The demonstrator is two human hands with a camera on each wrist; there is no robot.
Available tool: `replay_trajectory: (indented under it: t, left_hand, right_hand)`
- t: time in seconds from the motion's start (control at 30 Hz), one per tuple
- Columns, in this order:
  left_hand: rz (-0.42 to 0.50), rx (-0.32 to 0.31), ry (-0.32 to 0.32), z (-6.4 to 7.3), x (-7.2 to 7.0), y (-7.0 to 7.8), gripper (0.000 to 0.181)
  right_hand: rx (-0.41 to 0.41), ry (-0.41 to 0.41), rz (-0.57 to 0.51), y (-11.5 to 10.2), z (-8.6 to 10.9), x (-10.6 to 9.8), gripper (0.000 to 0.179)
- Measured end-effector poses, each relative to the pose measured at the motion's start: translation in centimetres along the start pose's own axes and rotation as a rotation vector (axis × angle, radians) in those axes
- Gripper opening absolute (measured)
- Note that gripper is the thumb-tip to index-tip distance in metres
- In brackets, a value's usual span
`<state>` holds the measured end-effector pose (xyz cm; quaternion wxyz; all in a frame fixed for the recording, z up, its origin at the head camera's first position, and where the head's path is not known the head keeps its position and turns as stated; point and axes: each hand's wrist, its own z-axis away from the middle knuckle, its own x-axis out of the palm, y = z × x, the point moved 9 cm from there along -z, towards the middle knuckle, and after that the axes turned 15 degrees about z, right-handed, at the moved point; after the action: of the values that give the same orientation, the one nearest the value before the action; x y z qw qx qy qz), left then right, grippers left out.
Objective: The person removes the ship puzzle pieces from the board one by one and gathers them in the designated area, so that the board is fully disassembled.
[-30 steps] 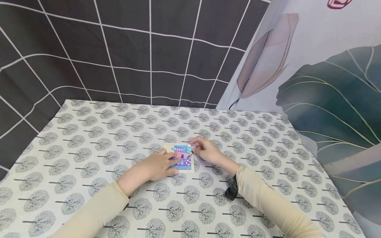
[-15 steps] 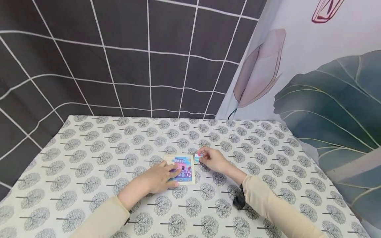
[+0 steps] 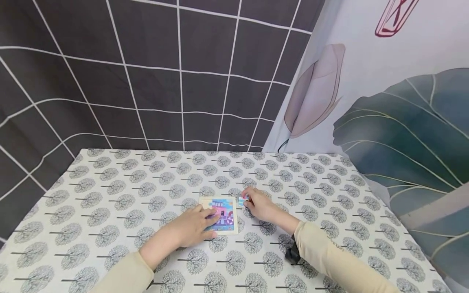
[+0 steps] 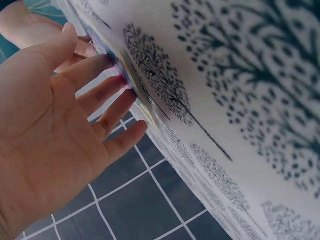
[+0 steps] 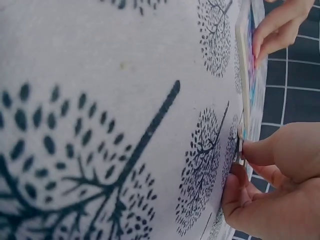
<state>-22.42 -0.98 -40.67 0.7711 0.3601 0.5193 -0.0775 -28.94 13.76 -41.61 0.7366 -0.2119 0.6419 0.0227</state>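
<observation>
A small square picture puzzle point(image 3: 228, 216) in a pale frame lies flat on the table, printed in blue, pink and purple. My left hand point(image 3: 190, 228) rests on its left side, fingers spread and fingertips on the picture; the left wrist view shows the palm of this left hand point(image 4: 55, 135) and its fingertips at the board's surface. Just right of the frame, my right hand point(image 3: 260, 205) pinches a small light-blue puzzle piece point(image 3: 242, 201) between thumb and fingers. In the right wrist view, the right hand point(image 5: 280, 180) holds the piece low by the cloth, mostly covered by the fingers.
A white tablecloth point(image 3: 128, 219) printed with grey trees covers the table. Behind it hangs a dark cloth point(image 3: 154, 85) with a white grid, and at the right a pale curtain point(image 3: 351, 24) with large leaf prints. A black strap piece point(image 3: 292, 255) hangs at my right wrist.
My right hand has moved the puzzle piece from over the puzzle's upper right corner to just outside its right edge. The left hand stays on the puzzle. The head view has tilted up.
</observation>
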Motion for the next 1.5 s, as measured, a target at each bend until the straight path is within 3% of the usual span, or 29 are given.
replay_trajectory:
  t: [0.2, 0.43, 0.67, 0.9, 1.07, 1.3, 1.5]
  left_hand:
    - [-0.058, 0.042, 0.008, -0.3, -0.4, 0.3, 0.053]
    - [-0.036, -0.004, -0.004, 0.0, -0.9, 0.3, 0.050]
    - [-0.046, 0.016, 0.017, 0.1, -0.9, 0.7, 0.049]
    - [-0.101, 0.030, 0.048, 0.2, -0.7, 1.1, 0.051]
    - [-0.158, 0.077, 0.056, 0.8, -0.5, 1.7, 0.056]
    - [0.074, 0.001, -0.053, 1.9, 0.3, 0.6, 0.061]
    - [0.100, 0.018, -0.044, 1.9, -0.1, 0.9, 0.061]
  right_hand:
    - [0.014, -0.049, 0.041, -0.2, -0.4, 0.2, 0.020]
    - [0.042, -0.155, 0.052, -1.1, -1.0, 0.3, 0.017]
    - [0.057, -0.141, 0.074, -1.0, -0.7, 0.2, 0.018]
    - [0.014, -0.169, 0.090, -0.9, -1.3, 0.6, 0.015]
    - [0.001, -0.176, 0.057, -1.0, -2.1, 0.4, 0.015]
    - [0.036, -0.173, 0.025, -0.1, -1.9, -0.2, 0.015]
    - [-0.035, -0.196, 0.042, 0.0, -1.6, -0.3, 0.016]
